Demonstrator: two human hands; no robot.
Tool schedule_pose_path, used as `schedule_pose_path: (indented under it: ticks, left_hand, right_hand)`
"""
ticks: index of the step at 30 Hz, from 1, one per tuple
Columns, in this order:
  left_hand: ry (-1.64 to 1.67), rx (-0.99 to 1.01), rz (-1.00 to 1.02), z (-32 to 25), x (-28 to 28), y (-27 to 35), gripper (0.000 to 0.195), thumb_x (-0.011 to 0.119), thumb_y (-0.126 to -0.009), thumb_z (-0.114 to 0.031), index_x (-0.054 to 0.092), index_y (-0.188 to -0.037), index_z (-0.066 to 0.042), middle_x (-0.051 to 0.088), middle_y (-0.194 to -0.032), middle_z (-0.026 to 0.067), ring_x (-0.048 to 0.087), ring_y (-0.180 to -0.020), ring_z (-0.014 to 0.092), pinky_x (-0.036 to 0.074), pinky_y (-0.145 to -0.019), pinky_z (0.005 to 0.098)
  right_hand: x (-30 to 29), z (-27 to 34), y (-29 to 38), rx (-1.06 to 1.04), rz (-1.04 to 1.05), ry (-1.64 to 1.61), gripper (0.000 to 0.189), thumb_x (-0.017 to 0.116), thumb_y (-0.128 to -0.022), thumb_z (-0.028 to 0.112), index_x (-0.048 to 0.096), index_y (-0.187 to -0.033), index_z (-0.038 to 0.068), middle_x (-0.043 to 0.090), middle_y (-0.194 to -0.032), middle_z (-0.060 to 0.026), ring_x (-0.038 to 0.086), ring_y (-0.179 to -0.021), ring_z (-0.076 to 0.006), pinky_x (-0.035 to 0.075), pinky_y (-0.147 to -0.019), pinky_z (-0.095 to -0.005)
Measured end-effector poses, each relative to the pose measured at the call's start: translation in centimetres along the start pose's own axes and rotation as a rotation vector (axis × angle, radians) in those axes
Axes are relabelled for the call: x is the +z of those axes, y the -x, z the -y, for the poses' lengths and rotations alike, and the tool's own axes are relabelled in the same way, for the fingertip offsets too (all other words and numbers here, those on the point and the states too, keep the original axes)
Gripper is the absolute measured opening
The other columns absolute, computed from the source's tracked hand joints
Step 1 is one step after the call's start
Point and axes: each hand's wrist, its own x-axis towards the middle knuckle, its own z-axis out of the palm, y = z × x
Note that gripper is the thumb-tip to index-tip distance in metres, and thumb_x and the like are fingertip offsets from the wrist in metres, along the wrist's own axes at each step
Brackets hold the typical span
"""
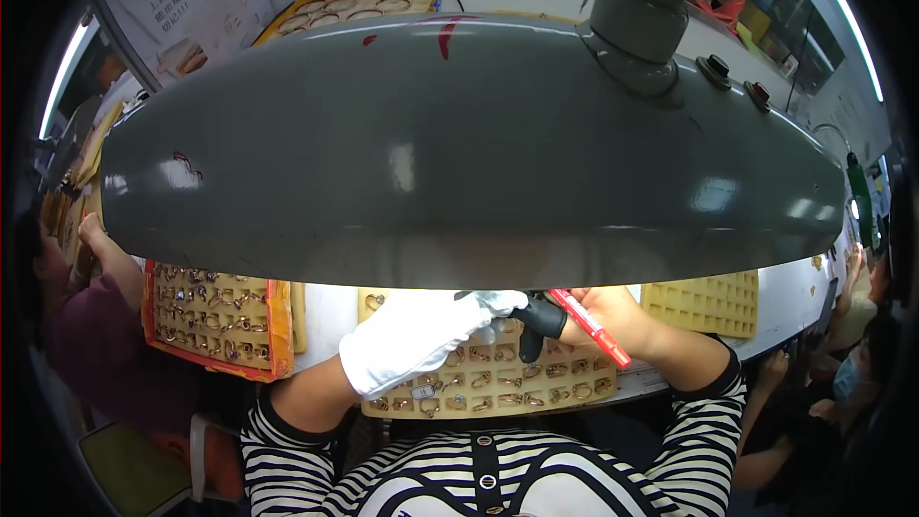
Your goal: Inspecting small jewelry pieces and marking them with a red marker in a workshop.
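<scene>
My left hand (pixel 423 337), in a white glove, meets my right hand over a yellow foam tray (pixel 377 406) of rings. The lamp hood hides part of its fingers, so I cannot tell whether anything is between them. Black covers sit on some digits of my right hand (pixel 610 316), which grips a red marker pen (pixel 592 329) slanting down to the right. Gold-coloured rings (pixel 510 381) stand in rows in the tray, some with stones. A small label tag (pixel 423 391) lies among them.
A large grey lamp hood (pixel 459 158) spans the view above my hands. To the left stands an orange-edged tray of rings (pixel 276 330); to the right lies a yellow slotted foam tray (pixel 703 301). Bangles fill a tray (pixel 352 7) behind the hood. People sit at both sides.
</scene>
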Motion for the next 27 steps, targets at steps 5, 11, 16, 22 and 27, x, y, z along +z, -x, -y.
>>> schedule_pose_path:
  ticks: [5,11,16,22,27]
  left_hand:
    - [0.345,-0.058,0.105,-1.2,-0.8,0.0,0.033,0.045,-0.092,-0.025,0.055,-0.116,-0.004,0.062,-0.103,0.007,0.056,-0.098,0.015,0.042,-0.086,0.0281]
    - [0.339,0.059,-0.015,1.1,-0.7,0.5,0.025,0.054,-0.087,-0.013,0.057,-0.109,0.0,0.06,-0.107,0.0114,0.057,-0.098,0.017,0.046,-0.084,0.0285]
    - [0.318,0.122,-0.048,0.5,-0.4,0.2,0.023,0.055,-0.086,-0.013,0.058,-0.106,-0.001,0.061,-0.101,0.0099,0.058,-0.093,0.016,0.048,-0.078,0.0276]
    - [0.373,0.144,-0.038,1.6,-0.4,0.1,0.024,0.056,-0.086,-0.012,0.058,-0.107,-0.002,0.06,-0.103,0.0096,0.058,-0.092,0.016,0.048,-0.078,0.0285]
    - [0.134,0.174,-0.054,0.9,-0.1,-1.1,0.026,0.049,-0.09,-0.019,0.058,-0.109,-0.004,0.06,-0.096,0.0067,0.057,-0.081,0.013,0.046,-0.071,0.0253]
  right_hand:
    - [-1.6,-1.6,-1.6,-0.111,0.014,0.2,0.024,0.045,-0.084,0.016,0.055,-0.065,0.004,0.051,-0.049,-0.0005,0.049,-0.045,-0.0075,0.04,-0.046,-0.022]
    - [-2.0,-2.2,-2.3,-0.279,0.059,0.13,0.021,0.042,-0.088,0.011,0.058,-0.081,0.001,0.048,-0.043,-0.0014,0.044,-0.036,-0.0072,0.042,-0.047,-0.022]
    - [-2.3,-3.3,-2.6,-0.298,0.078,0.103,0.026,0.038,-0.087,0.01,0.055,-0.068,0.003,0.047,-0.044,-0.0006,0.043,-0.04,-0.0067,0.038,-0.045,-0.0217]
    - [-2.2,-2.5,-2.3,-0.286,0.118,0.069,0.029,0.038,-0.083,0.006,0.052,-0.057,0.005,0.048,-0.047,-0.0001,0.044,-0.042,-0.007,0.035,-0.042,-0.0216]
    - [-1.2,-2.7,-1.8,-0.507,-0.158,0.602,0.015,0.056,-0.081,0.011,0.061,-0.092,0.001,0.062,-0.081,-0.0063,0.059,-0.072,-0.0157,0.047,-0.066,-0.0279]
